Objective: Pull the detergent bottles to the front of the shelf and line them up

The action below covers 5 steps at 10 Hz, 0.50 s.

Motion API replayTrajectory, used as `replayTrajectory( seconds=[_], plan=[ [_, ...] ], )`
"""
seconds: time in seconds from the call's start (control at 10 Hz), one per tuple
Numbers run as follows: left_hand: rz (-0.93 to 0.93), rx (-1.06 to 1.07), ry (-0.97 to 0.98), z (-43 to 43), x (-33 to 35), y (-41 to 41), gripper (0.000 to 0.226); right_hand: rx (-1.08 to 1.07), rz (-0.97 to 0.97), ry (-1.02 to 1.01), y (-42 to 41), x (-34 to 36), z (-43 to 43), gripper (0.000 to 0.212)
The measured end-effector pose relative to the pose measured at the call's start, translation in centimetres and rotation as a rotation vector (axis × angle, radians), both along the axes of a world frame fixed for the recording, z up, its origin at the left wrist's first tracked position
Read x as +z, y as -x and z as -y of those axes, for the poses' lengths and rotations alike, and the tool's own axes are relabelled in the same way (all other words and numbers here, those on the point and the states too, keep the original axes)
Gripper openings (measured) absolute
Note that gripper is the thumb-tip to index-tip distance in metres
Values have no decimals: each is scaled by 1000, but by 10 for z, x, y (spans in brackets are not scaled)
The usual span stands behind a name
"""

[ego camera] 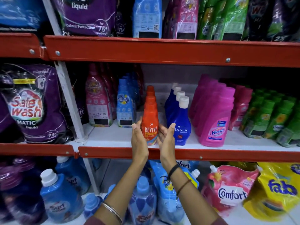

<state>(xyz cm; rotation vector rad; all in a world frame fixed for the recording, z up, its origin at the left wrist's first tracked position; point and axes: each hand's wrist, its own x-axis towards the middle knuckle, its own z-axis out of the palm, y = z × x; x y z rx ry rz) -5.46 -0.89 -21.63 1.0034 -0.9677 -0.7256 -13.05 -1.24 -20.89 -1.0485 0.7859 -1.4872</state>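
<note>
On the middle shelf, an orange Revive bottle stands at the front edge, heading a row of several identical orange bottles running back. My left hand presses its left side with the thumb up beside the label. My right hand cups the right side, fingers touching the bottle and thumb raised apart. To the right, a row of blue Ujala bottles also reaches the front edge. Pink Vanish bottles form a row beyond them.
Pink and light blue Comfort bottles stand set back at the left, with bare white shelf in front. Green bottles fill the far right. Purple Safewash pouches sit left of the white upright. Pouches and bottles crowd the shelves above and below.
</note>
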Motion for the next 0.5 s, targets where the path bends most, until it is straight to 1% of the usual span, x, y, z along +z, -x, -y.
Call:
replayTrajectory(
  seconds=[0.1,0.3,0.4,0.5],
  plan=[
    [-28,-28,-4,1,0,-3,75,11,25,-40,0,3,-2,93],
    [-47,-29,-5,-1,2,-1,74,0,17,-37,2,5,-6,90],
    [-58,115,4,-8,2,1,65,-20,-14,-30,6,9,-10,73],
    [58,264,171,-18,14,2,51,-132,-13,24,23,-6,-30,52]
  ],
)
